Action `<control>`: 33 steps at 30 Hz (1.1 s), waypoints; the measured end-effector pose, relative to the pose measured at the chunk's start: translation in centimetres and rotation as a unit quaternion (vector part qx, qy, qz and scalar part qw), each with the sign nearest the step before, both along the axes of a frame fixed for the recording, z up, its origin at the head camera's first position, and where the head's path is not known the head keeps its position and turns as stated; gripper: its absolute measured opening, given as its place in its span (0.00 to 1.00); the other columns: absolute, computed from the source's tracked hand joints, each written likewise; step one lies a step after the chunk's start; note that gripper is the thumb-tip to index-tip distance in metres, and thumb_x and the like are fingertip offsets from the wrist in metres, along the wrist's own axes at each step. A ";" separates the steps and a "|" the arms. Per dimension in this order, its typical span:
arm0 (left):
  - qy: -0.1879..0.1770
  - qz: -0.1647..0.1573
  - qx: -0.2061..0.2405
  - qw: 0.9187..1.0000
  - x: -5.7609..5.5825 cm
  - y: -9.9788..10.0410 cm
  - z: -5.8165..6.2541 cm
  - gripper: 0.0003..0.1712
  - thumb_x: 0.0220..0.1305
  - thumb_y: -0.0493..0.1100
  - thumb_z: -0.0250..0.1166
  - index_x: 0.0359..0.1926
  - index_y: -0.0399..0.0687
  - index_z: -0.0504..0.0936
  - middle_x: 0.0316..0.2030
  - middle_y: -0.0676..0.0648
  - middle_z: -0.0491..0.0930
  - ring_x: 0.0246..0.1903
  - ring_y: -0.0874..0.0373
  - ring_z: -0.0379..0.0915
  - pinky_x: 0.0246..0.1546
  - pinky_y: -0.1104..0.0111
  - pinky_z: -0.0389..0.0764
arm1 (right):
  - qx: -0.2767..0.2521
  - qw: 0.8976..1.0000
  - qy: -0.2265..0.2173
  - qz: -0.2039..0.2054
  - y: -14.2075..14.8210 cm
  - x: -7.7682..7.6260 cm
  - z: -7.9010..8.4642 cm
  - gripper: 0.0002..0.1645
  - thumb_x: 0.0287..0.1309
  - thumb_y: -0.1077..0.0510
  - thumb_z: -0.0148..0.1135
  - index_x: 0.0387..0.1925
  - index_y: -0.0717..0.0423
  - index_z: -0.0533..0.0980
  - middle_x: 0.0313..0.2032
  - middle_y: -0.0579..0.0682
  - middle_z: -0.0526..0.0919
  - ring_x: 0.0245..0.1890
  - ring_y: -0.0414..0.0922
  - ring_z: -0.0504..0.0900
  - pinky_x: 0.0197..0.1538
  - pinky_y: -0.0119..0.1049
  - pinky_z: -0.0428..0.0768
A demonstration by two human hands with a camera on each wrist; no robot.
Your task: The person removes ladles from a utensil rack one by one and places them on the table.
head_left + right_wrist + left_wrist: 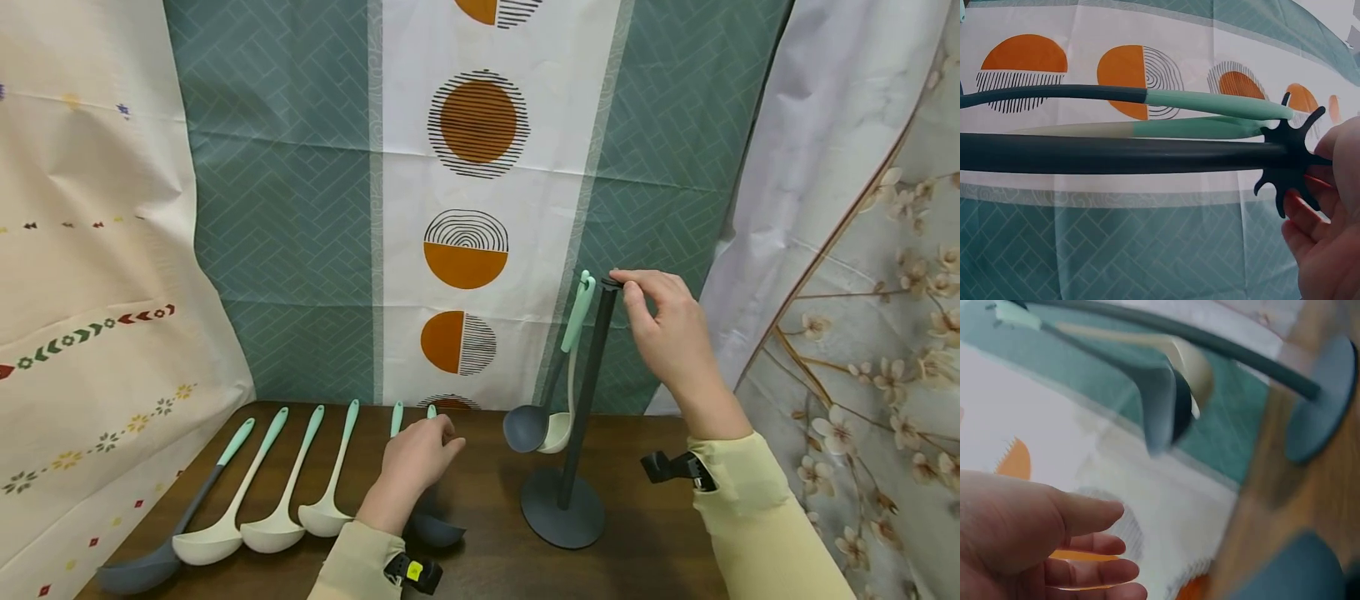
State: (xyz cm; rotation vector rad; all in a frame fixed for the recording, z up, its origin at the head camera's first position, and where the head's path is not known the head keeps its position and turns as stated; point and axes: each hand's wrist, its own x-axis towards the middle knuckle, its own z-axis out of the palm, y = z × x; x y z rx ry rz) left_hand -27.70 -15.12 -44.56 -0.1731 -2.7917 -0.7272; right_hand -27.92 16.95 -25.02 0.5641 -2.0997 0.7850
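Observation:
My right hand (667, 333) pinches the hooked top (1291, 153) of a dark utensil stand (588, 392), thumb and fingers at its rim. From the stand's hooks hang a grey ladle (525, 427) and a cream ladle (557, 433), both with mint-green handles. My left hand (420, 450) is left of the stand, above the table. Its fingers are loosely extended with nothing between them in the left wrist view. Below it lies a grey ladle (437, 529), partly hidden by the hand and wrist. Two mint handle ends (397, 414) show behind that hand.
Left on the brown table (637, 533) lies a row of ladles: another grey ladle (142, 571) at the end, then three cream ladles (272, 532). The stand's round base (562, 508) rests on the table. A patterned curtain (480, 358) hangs behind.

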 end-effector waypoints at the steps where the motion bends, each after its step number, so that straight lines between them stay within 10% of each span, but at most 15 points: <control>1: 0.008 -0.009 0.007 1.000 0.2 0.3 0.4 0.14 0.74 0.51 0.75 0.50 0.47 0.89 0.37 0.51 0.87 0.30 0.56 0.78 0.32 0.57 0.82 | 0.001 1.000 -0.002 0.000 0.1 -0.1 0.0 0.24 0.88 0.51 0.49 0.67 0.55 0.84 0.63 0.59 0.86 0.71 0.60 0.74 0.66 0.68 0.73; 14: 0.106 -0.065 0.058 0.990 2.8 4.1 4.9 0.15 0.76 0.48 0.74 0.57 0.47 0.88 0.51 0.47 0.87 0.45 0.50 0.85 0.45 0.52 0.86 | -0.013 1.000 0.022 0.016 0.3 -0.7 -0.1 0.22 0.86 0.54 0.52 0.65 0.55 0.86 0.61 0.57 0.88 0.67 0.58 0.78 0.67 0.66 0.73; 33: 0.153 -0.107 0.143 0.972 2.8 8.2 5.9 0.25 0.76 0.47 0.74 0.68 0.48 0.83 0.57 0.47 0.86 0.54 0.49 0.84 0.52 0.50 0.85 | -0.031 0.999 0.011 0.033 0.7 -1.0 -0.6 0.22 0.88 0.52 0.51 0.67 0.51 0.86 0.63 0.54 0.86 0.68 0.55 0.77 0.66 0.65 0.73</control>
